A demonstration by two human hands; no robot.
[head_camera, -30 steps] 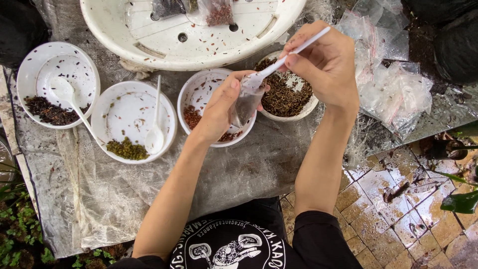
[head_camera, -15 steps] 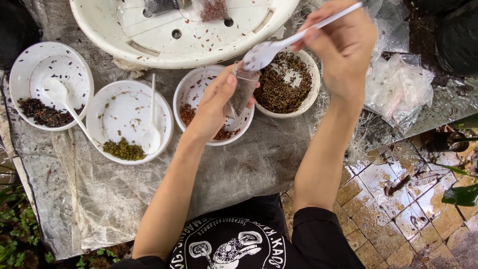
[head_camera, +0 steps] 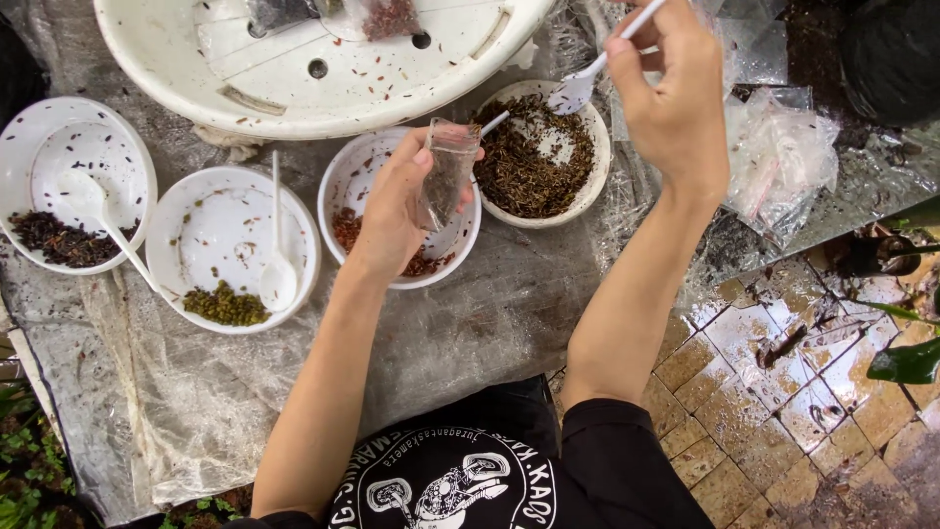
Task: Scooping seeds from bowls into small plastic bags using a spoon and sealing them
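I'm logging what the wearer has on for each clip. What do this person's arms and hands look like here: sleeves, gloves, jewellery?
Both forearms are bare. The left hand and right hand wear no gloves, and no rings, watch or bracelet show. Short black sleeves cover the upper arms, part of a black shirt with a white round print on the chest.

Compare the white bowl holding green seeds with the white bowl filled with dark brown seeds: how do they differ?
The white bowl holding green seeds is nearly empty, with one small heap by its near rim; the white bowl filled with dark brown seeds is covered almost across. A white plastic spoon lies loose in the green one; over the brown one, the right hand holds a white spoon. Both are round, white and stand on the plastic sheet.
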